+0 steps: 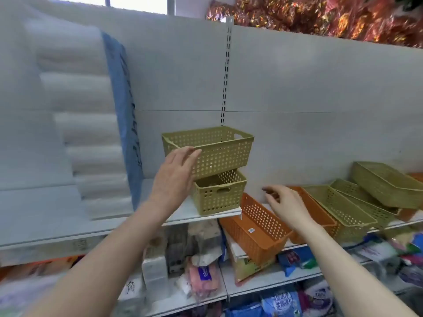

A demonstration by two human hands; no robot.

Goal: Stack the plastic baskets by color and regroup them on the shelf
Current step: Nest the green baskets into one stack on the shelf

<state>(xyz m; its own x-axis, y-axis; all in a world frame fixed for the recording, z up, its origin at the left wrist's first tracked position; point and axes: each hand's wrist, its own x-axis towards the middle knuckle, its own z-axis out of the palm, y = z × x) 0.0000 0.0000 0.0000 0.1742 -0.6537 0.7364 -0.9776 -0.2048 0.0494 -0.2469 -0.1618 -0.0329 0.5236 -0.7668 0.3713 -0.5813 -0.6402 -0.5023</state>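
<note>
Two olive-green perforated baskets stand on the white shelf (pixel 212 215): a larger one (pixel 219 149) rests crosswise on a smaller one (pixel 219 193). My left hand (pixel 174 177) is open, fingers spread, right in front of the upper basket's left corner; whether it touches is unclear. My right hand (pixel 288 204) hovers open, fingers loosely curled, over an orange basket (pixel 258 225) that lies tilted on the lower shelf section. Behind it another orange basket (pixel 320 213) and several green baskets (pixel 343 204) lean in a row to the right.
Rolls of white foam wrap (pixel 87 138) with a blue sheet (pixel 123 106) fill the shelf's left part. Packaged goods (pixel 201 266) crowd the shelves below. Red and gold decorations (pixel 320 17) lie on top of the grey back panel.
</note>
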